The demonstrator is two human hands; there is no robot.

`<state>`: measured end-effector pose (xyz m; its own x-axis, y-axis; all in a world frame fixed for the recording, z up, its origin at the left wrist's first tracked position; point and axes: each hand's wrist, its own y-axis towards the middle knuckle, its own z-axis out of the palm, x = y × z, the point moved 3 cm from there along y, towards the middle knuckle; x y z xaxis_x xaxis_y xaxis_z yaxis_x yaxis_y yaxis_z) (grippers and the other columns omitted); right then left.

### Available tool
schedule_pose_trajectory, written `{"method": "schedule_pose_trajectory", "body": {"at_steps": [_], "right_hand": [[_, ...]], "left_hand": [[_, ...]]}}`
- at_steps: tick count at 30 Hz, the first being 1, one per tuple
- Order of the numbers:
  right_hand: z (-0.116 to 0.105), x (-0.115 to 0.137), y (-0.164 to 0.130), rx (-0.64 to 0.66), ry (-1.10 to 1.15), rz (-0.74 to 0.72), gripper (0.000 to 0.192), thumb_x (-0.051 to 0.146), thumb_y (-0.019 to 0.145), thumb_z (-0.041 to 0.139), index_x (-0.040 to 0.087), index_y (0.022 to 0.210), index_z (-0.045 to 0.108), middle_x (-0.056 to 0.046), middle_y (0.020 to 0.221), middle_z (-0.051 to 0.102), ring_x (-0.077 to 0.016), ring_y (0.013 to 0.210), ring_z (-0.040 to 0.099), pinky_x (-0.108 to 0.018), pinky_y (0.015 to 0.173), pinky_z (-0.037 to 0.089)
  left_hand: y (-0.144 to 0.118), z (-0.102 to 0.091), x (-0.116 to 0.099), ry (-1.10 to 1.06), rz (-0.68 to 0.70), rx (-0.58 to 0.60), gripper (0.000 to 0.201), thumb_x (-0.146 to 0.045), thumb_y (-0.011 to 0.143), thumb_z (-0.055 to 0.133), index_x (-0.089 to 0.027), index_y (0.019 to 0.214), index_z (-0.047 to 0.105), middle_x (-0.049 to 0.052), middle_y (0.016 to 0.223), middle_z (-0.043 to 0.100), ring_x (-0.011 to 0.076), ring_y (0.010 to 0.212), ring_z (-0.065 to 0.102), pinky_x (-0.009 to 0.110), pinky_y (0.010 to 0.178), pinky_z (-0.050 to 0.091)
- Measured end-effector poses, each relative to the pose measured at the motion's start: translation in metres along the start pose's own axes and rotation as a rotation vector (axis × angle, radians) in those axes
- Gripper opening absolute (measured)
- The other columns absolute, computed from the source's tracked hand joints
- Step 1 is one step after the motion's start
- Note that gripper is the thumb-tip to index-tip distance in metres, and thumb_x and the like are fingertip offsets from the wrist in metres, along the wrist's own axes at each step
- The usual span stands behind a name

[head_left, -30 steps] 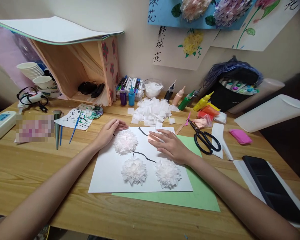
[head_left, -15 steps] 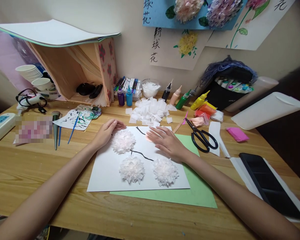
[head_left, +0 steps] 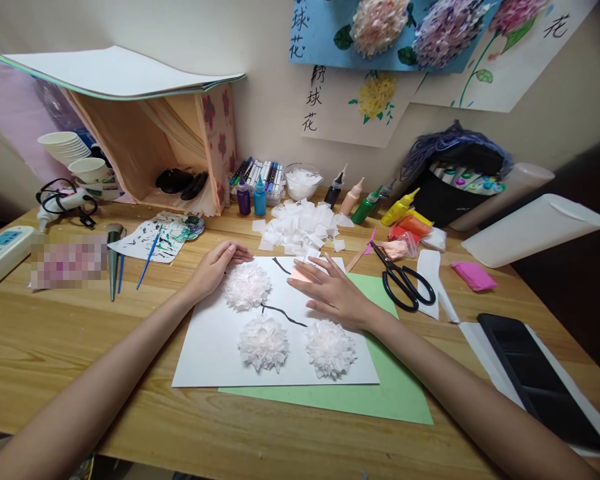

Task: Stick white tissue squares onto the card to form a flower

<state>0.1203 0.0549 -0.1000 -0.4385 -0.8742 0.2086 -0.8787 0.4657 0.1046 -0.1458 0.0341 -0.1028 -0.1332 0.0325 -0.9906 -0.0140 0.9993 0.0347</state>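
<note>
My left hand (head_left: pixel 221 268) rests on the top left edge of a white sheet (head_left: pixel 200 363), fingers stretched out, beside a pale pink-white paper flower (head_left: pixel 247 285). Over the sheet's upper right part lies my right hand (head_left: pixel 333 290), fingers spread and nothing gripped. Beneath its fingers shows part of a flat peach-coloured patch (head_left: pixel 300 274), mostly hidden. Two more ruffled flowers, one lower left (head_left: pixel 263 343) and one lower right (head_left: pixel 330 348), sit on the sheet. A dark drawn stem (head_left: pixel 284 313) runs between them. A green sheet (head_left: pixel 400 393) lies underneath.
Behind the sheet is a heap of white paper squares (head_left: pixel 300 225). Black-handled scissors (head_left: pixel 405 283) lie to the right, near a black tray (head_left: pixel 535 380). Paint bottles (head_left: pixel 365 207), a marker box (head_left: pixel 267 177) and an open orange box (head_left: pixel 150 147) line the wall.
My right hand's fingers have lifted and spread a little, showing more of the peach patch. My left hand stays put. The camera view has tipped slightly upward.
</note>
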Motion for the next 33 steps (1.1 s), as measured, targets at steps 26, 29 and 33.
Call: {"method": "schedule_pose_trajectory", "body": {"at_steps": [26,29,33], "right_hand": [[0.0029,-0.0053,0.001,-0.045,0.008,0.153,0.048,0.046,0.094,0.028,0.036,0.14,0.028,0.005,0.151,0.021,-0.0281,0.137,0.018,-0.059,0.109,0.015],[0.0022,-0.0044,0.0006,-0.049,-0.018,0.15,0.046,0.045,0.094,0.028,0.036,0.139,0.031,0.006,0.149,0.027,-0.0283,0.138,0.018,-0.06,0.11,0.011],[0.0023,-0.0049,-0.0008,-0.083,-0.021,0.164,0.048,0.045,0.094,0.029,0.035,0.141,0.027,0.003,0.15,0.025,-0.0279,0.137,0.021,-0.06,0.11,0.011]], "left_hand": [[0.0006,-0.001,0.0009,0.009,0.002,-0.004,0.035,-0.045,0.087,0.044,-0.014,0.092,0.06,0.01,0.097,0.067,0.0218,0.094,0.062,0.035,0.088,0.047],[0.0007,-0.0013,0.0006,-0.003,-0.012,-0.014,0.034,-0.045,0.085,0.046,-0.014,0.092,0.06,0.01,0.096,0.067,0.0221,0.094,0.063,0.036,0.089,0.046],[0.0008,-0.0012,0.0001,-0.009,-0.02,-0.012,0.035,-0.046,0.085,0.046,-0.015,0.092,0.059,0.01,0.096,0.067,0.0221,0.095,0.062,0.037,0.09,0.046]]}}
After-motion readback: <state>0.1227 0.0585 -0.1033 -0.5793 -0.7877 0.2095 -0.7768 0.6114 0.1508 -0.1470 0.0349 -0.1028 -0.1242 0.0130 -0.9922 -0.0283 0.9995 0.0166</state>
